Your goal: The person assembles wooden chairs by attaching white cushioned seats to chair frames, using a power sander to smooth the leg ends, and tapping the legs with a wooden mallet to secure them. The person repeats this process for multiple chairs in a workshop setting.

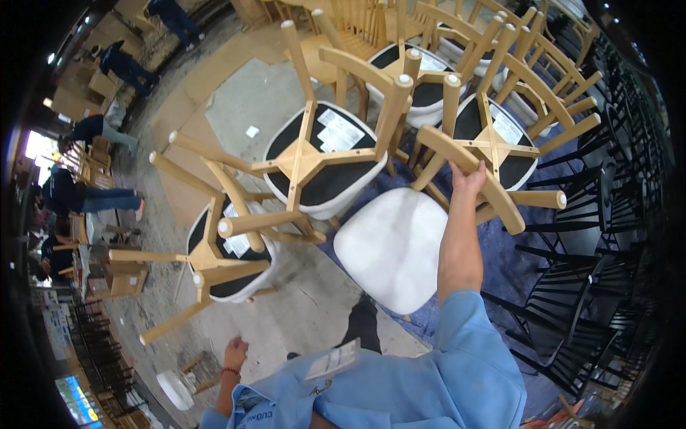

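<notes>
My right hand (468, 177) is closed around the curved wooden backrest of an upright chair. That chair has a padded white seat (389, 247) and stands in front of me on blue sheeting. My left hand (236, 353) hangs low at my side, its fingers loosely bent and apart, with nothing visible in it. Around the held chair are upturned chairs showing black undersides and crossed wooden braces: one on the left (230, 247), one in the middle (325, 157) and one behind my right hand (498, 136). Their pale wooden legs point upward and outward.
Black spindle-backed chairs (564, 286) are packed along the right. More wooden chairs (357, 32) crowd the back. Blue sheeting (471, 300) and flattened cardboard (179, 136) lie on the floor. A white-seated piece (175, 390) sits at lower left. Several people (78, 193) are at far left.
</notes>
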Demonstrator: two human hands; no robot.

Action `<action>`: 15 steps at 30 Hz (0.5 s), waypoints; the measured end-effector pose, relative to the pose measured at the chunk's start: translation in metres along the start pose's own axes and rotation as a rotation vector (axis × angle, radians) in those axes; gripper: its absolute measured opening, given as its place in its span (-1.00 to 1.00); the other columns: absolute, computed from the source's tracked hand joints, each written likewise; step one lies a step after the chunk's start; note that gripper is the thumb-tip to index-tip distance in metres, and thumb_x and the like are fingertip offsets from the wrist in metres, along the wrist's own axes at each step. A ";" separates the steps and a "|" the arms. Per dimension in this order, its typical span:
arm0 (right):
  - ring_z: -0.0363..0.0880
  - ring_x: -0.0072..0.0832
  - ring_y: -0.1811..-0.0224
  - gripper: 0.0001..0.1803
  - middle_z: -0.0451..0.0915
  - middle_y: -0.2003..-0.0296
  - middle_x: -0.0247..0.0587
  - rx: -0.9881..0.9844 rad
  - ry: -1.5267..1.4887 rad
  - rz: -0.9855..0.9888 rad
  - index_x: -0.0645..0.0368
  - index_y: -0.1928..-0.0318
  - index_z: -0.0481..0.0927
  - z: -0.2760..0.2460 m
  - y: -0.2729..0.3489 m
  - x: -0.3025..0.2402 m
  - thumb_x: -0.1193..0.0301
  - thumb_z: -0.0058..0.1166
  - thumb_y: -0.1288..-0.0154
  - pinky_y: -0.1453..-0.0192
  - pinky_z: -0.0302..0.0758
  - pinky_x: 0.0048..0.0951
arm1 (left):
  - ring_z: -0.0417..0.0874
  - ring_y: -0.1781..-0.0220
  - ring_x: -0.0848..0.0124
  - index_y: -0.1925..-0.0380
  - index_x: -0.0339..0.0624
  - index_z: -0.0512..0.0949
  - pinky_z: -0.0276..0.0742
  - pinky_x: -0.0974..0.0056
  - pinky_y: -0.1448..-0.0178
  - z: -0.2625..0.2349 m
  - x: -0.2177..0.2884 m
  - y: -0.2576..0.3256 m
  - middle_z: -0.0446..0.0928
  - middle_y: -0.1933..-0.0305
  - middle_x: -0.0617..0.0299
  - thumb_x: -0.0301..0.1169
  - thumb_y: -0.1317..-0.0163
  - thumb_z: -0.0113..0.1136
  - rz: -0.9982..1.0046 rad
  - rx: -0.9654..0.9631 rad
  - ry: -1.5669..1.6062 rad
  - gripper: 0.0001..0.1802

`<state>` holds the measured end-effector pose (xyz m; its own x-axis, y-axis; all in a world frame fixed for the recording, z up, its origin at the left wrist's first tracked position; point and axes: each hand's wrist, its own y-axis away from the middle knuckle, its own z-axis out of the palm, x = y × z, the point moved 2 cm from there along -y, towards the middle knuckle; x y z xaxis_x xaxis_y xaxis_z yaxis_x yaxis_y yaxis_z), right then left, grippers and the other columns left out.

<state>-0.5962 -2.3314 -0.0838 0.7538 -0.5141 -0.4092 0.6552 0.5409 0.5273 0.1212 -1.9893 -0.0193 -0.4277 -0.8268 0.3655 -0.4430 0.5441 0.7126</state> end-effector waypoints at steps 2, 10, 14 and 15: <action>0.14 0.12 -0.43 -0.33 0.16 -0.38 0.06 0.018 -0.006 -0.001 0.24 -0.41 0.12 0.007 -0.014 -0.001 0.12 -0.14 -0.44 -0.35 0.10 0.51 | 0.62 0.17 0.36 -0.19 -0.28 0.43 0.60 0.24 0.21 0.012 0.026 0.001 0.59 0.05 0.14 -0.28 -0.21 0.20 0.046 0.024 -0.015 -0.44; 0.10 0.17 -0.45 -0.31 0.13 -0.41 0.11 -0.015 0.072 0.010 0.25 -0.43 0.10 0.006 -0.037 -0.007 0.16 -0.24 -0.38 -0.31 0.13 0.59 | 0.62 -0.14 0.16 -0.17 -0.32 0.48 0.52 0.21 -0.16 0.036 0.030 0.017 0.58 -0.13 -0.09 -0.23 -0.20 0.21 0.022 0.034 -0.156 -0.43; 0.16 0.13 -0.44 -0.28 0.22 -0.37 0.16 -0.121 0.209 -0.021 0.31 -0.41 0.15 0.004 -0.028 -0.008 0.07 -0.29 -0.40 -0.35 0.15 0.52 | 0.64 -0.07 0.25 -0.15 -0.32 0.48 0.52 0.23 -0.15 0.036 0.034 0.037 0.63 -0.03 -0.02 -0.26 -0.28 0.16 0.096 -0.145 -0.061 -0.50; 0.18 0.12 -0.43 -0.27 0.26 -0.34 0.15 -0.191 0.240 -0.050 0.30 -0.40 0.18 -0.002 -0.027 -0.010 0.05 -0.27 -0.39 -0.38 0.18 0.44 | 0.64 0.00 0.31 -0.15 -0.31 0.49 0.54 0.26 -0.10 0.027 0.052 0.051 0.63 0.05 0.06 -0.27 -0.29 0.17 0.157 -0.210 0.071 -0.52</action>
<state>-0.6213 -2.3392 -0.0955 0.6960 -0.3837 -0.6070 0.6721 0.6457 0.3624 0.0553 -2.0003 0.0198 -0.4185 -0.7464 0.5174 -0.1988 0.6312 0.7497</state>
